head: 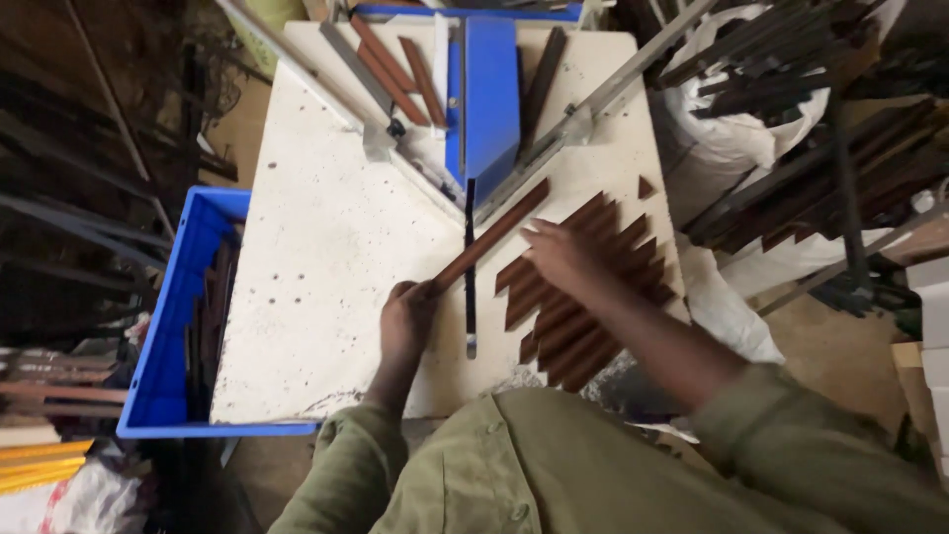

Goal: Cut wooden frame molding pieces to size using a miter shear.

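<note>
No labels, signs or screens — only bulging white sacks [736,138] at the right, beside the table [316,247].

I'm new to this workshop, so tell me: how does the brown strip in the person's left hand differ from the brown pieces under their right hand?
The long strip is single, much longer, and held at its near end by the left hand, running diagonally toward the blue cutter. The cut pieces are many, short, with slanted ends, lying side by side in a row on the white table under the right hand. Both share the same reddish-brown colour and narrow shape.
</note>
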